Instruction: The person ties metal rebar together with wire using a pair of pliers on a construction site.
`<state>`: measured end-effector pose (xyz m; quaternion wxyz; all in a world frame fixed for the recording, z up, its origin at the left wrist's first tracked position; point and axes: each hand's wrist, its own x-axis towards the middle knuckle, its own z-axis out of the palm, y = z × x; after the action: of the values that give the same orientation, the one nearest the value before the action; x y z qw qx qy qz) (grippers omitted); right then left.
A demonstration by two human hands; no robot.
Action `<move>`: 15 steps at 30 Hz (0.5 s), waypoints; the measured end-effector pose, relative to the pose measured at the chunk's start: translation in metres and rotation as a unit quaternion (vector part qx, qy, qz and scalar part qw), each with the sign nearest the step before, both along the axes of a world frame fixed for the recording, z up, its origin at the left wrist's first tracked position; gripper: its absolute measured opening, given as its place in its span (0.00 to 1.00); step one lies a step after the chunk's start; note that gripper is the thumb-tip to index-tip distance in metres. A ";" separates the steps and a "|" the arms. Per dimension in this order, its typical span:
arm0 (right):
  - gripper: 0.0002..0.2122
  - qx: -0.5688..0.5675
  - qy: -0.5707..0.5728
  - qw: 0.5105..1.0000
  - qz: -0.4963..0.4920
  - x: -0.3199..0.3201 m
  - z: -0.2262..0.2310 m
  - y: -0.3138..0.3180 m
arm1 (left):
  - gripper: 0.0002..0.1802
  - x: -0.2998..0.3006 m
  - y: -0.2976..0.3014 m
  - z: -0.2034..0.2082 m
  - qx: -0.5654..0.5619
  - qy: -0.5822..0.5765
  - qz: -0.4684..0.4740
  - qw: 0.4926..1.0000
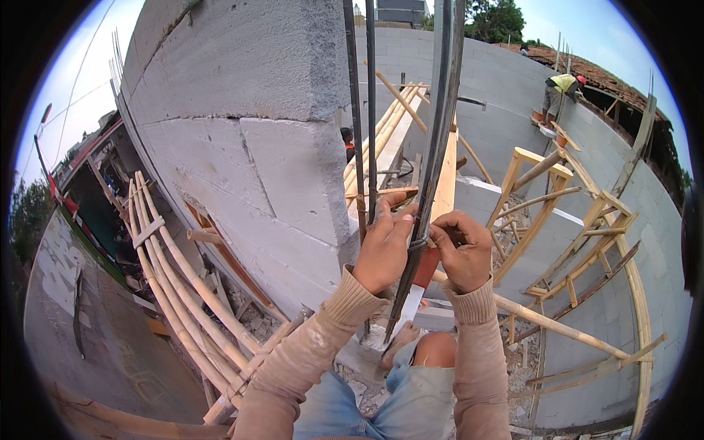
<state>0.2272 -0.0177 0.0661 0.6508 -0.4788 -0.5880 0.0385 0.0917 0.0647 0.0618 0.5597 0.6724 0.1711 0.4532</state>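
The left hand (387, 251) is curled against a bundle of dark steel bars (434, 161) that stands upright between the hands; whether its fingers close right round the steel, I cannot tell. Just across the bundle, the right hand (463, 249) has thumb and fingers bunched as in a pinch, close beside a metal loop (418, 244) around the bars. The work in hand looks like fixing or tying at that loop. The next move seems to call for the left hand steadying the bars while the right fingertips work the loop's end.

Whatever the right fingertips may hold is hidden by the fingers. A red piece (427, 270) below the hands, partly covered by the bars, is hard to identify. Left of the hands, a block wall (293, 169) hides what lies behind it; the bundle's top is cut off above them.
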 end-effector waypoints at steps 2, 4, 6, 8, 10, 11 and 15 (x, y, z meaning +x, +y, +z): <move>0.04 0.049 -0.023 0.998 -0.028 -0.004 -0.005 0.004 | 0.21 0.000 0.001 -0.003 0.022 0.006 0.009 1.000; 0.05 0.083 -0.045 0.994 -0.062 -0.002 -0.010 0.010 | 0.19 0.008 0.006 -0.014 0.059 0.019 0.057 0.996; 0.06 0.112 -0.041 0.989 -0.084 -0.003 -0.010 0.011 | 0.17 0.001 -0.007 0.008 0.048 0.061 0.064 0.995; 0.07 0.128 -0.016 0.987 -0.097 -0.008 -0.009 0.010 | 0.16 0.004 -0.009 0.009 0.040 0.075 0.106 0.991; 0.07 0.127 -0.049 0.983 -0.119 -0.013 -0.008 0.010 | 0.14 0.006 -0.010 0.009 0.043 0.090 0.132 0.986; 0.07 0.128 -0.064 0.981 -0.130 -0.016 -0.006 0.010 | 0.14 0.005 -0.008 0.009 0.050 0.098 0.137 0.985; 0.05 0.111 -0.019 0.986 -0.122 -0.023 0.003 0.004 | 0.10 0.001 -0.001 -0.001 0.035 0.018 0.069 0.997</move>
<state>0.2046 -0.0136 0.0693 0.6883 -0.4724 -0.5383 -0.1154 0.0932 0.0638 0.0608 0.5002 0.6864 0.2110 0.4840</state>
